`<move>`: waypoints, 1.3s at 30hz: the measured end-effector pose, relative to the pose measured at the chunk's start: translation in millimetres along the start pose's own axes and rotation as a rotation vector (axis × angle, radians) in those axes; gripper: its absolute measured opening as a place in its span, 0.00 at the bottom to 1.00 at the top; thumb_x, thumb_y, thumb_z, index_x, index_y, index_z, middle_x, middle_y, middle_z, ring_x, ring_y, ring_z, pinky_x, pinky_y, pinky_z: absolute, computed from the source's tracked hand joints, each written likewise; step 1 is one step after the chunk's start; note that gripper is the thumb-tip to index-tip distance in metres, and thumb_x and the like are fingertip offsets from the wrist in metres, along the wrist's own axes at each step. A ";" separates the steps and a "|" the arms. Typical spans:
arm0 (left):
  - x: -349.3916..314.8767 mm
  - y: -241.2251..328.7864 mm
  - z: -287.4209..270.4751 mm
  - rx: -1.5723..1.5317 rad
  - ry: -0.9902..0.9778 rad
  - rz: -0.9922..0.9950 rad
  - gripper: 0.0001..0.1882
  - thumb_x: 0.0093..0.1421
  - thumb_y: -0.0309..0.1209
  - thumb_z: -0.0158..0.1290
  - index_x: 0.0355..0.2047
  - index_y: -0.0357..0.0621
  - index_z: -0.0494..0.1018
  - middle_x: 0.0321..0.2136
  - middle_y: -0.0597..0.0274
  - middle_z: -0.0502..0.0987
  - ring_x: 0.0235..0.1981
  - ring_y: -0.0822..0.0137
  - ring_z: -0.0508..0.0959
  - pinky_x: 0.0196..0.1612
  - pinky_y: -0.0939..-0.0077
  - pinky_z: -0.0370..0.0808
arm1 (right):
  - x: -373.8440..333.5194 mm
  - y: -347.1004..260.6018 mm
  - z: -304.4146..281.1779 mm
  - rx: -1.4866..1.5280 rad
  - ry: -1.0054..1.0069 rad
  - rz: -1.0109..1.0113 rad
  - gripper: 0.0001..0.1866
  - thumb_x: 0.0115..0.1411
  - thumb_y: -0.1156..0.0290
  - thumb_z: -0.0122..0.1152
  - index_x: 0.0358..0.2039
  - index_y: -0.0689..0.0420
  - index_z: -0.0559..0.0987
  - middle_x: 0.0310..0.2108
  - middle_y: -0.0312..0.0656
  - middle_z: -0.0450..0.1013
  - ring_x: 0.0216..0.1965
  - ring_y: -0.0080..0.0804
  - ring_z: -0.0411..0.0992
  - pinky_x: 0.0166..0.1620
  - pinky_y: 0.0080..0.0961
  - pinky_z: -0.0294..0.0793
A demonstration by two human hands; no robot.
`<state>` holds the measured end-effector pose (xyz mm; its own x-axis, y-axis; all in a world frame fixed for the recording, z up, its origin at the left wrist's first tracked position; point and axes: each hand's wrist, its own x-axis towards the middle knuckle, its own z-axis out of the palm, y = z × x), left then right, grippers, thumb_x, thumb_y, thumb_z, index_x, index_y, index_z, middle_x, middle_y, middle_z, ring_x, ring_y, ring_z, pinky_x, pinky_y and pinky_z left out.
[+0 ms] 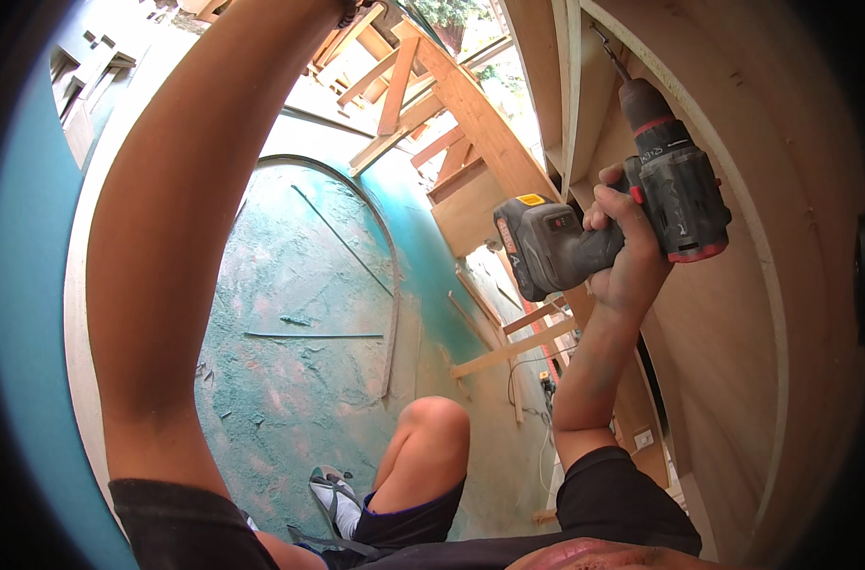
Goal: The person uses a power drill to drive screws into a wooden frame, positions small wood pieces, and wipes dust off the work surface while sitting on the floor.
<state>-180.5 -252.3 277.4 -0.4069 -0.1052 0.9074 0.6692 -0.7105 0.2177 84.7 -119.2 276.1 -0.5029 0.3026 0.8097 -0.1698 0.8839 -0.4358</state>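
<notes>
My right hand is wrapped round the grip of a black and red cordless drill. A thick battery with a yellow label sits at the drill's base, left of the hand. From the chuck a thin drill bit points up and away, close to the pale edge of a wooden panel. Whether its tip touches the wood I cannot tell. On the left my left forearm reaches up to the top edge, where a dark band shows at the wrist. The left hand itself is beyond the frame.
Sheets of plywood curve along my right side. Ahead stands a wooden frame with a broad plank and crossed battens. Turquoise dust covers the floor, with thin strips and a bent edging strip on it. Cables trail near a batten.
</notes>
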 end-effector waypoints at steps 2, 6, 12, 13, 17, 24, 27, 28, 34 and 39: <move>-8.0 10.8 -0.6 0.033 -0.006 -0.010 0.19 0.61 0.38 0.57 0.36 0.28 0.80 0.25 0.51 0.82 0.26 0.66 0.83 0.32 0.75 0.82 | 0.4 3.9 1.8 0.040 0.005 -0.016 0.13 0.50 0.83 0.62 0.38 0.62 0.73 0.33 0.41 0.72 0.23 0.22 0.67 0.29 0.23 0.71; -1.9 8.0 0.4 0.062 -0.009 -0.043 0.19 0.62 0.38 0.57 0.36 0.28 0.81 0.25 0.50 0.82 0.26 0.65 0.83 0.32 0.75 0.82 | -1.1 2.2 3.5 0.008 0.020 -0.037 0.13 0.50 0.83 0.62 0.37 0.61 0.74 0.32 0.40 0.72 0.22 0.22 0.67 0.28 0.24 0.71; -0.9 12.9 0.4 0.096 -0.006 -0.060 0.19 0.62 0.38 0.57 0.36 0.29 0.81 0.25 0.48 0.82 0.26 0.64 0.84 0.32 0.75 0.82 | 5.9 3.2 -1.2 0.013 0.008 -0.043 0.12 0.50 0.83 0.63 0.36 0.62 0.74 0.28 0.39 0.71 0.22 0.21 0.67 0.28 0.23 0.70; -4.1 19.9 0.1 0.111 -0.007 -0.081 0.19 0.62 0.38 0.57 0.36 0.29 0.81 0.25 0.48 0.82 0.26 0.64 0.84 0.32 0.75 0.82 | 5.0 1.7 0.7 0.016 0.014 -0.038 0.12 0.50 0.83 0.63 0.36 0.63 0.74 0.28 0.38 0.71 0.22 0.21 0.67 0.28 0.22 0.70; -6.1 19.1 2.3 0.112 -0.012 -0.103 0.19 0.63 0.38 0.57 0.36 0.29 0.81 0.25 0.49 0.82 0.26 0.65 0.83 0.32 0.76 0.82 | 2.4 2.4 3.4 0.012 0.023 -0.043 0.12 0.50 0.82 0.63 0.36 0.63 0.74 0.28 0.38 0.71 0.22 0.21 0.67 0.28 0.23 0.70; -0.4 6.3 -2.7 0.034 -0.044 0.033 0.17 0.62 0.37 0.57 0.36 0.30 0.81 0.26 0.50 0.82 0.26 0.65 0.83 0.32 0.76 0.82 | -5.5 -2.3 6.3 -0.027 0.047 -0.080 0.12 0.50 0.83 0.63 0.36 0.63 0.74 0.28 0.39 0.71 0.22 0.21 0.67 0.28 0.23 0.70; -4.6 12.2 -5.4 0.056 -0.069 0.022 0.17 0.62 0.37 0.56 0.37 0.30 0.81 0.26 0.50 0.82 0.26 0.65 0.83 0.33 0.76 0.82 | -3.7 -0.3 3.8 -0.009 0.034 -0.074 0.12 0.50 0.83 0.63 0.36 0.63 0.74 0.27 0.38 0.70 0.22 0.21 0.67 0.28 0.23 0.70; -1.9 12.9 -3.2 0.059 -0.050 -0.011 0.17 0.62 0.37 0.56 0.37 0.30 0.81 0.26 0.50 0.82 0.27 0.65 0.83 0.33 0.76 0.82 | -2.8 0.1 5.9 -0.001 0.035 -0.070 0.12 0.50 0.83 0.63 0.36 0.63 0.74 0.27 0.38 0.70 0.22 0.21 0.67 0.28 0.23 0.70; -7.8 20.5 -1.2 0.096 -0.018 -0.075 0.18 0.62 0.37 0.57 0.36 0.30 0.81 0.26 0.49 0.82 0.27 0.64 0.84 0.33 0.75 0.82 | -1.0 2.7 8.6 0.008 0.031 -0.058 0.11 0.51 0.83 0.63 0.36 0.63 0.74 0.27 0.38 0.70 0.22 0.22 0.67 0.28 0.23 0.70; -8.5 17.7 -1.7 0.113 -0.017 -0.074 0.18 0.62 0.37 0.56 0.35 0.29 0.81 0.26 0.48 0.82 0.28 0.62 0.84 0.34 0.74 0.82 | 2.1 -0.1 6.1 0.014 -0.002 -0.048 0.12 0.48 0.85 0.60 0.33 0.61 0.73 0.29 0.39 0.70 0.22 0.22 0.66 0.29 0.22 0.70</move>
<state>-166.2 -265.2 272.9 -0.4481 -0.0426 0.8930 0.7040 -0.6325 0.3231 78.6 -120.8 275.4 -0.4957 0.2594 0.8288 -0.2055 0.8922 -0.4021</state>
